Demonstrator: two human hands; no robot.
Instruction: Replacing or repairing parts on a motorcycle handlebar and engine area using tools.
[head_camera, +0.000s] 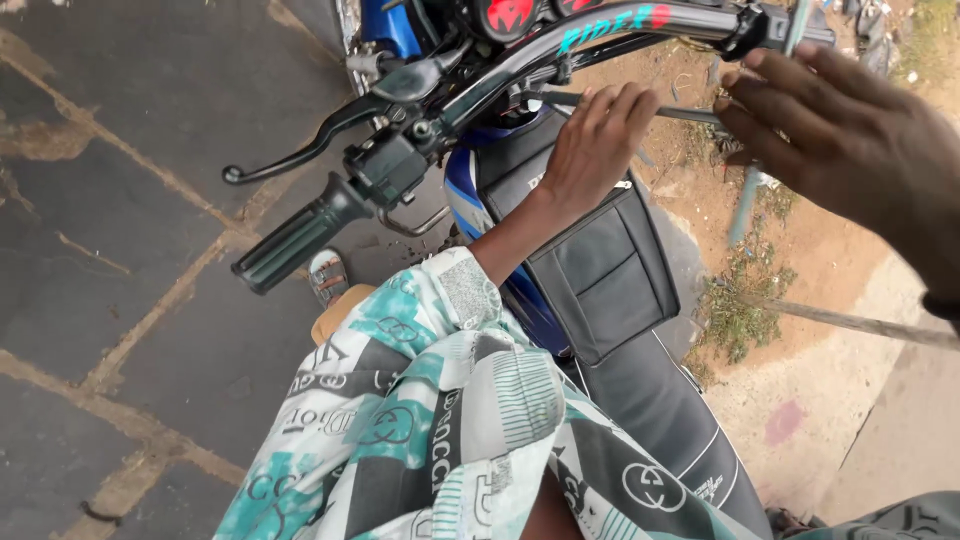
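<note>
The left hand (597, 140) was clenched around one thin metal rod (690, 114). The rod's long axis ran sideways from that grip toward the right hand (850, 140), which hovered open just past its far end, fingers spread; touching or not, I could not tell. Beyond both lay one handlebar (560, 50), with one rubber grip (300, 238) and one lever (310, 140) off to the left.

Soft, even daylight is seen throughout, no hard shadows are cast, and the right hand (850, 140) is slightly blurred.
</note>
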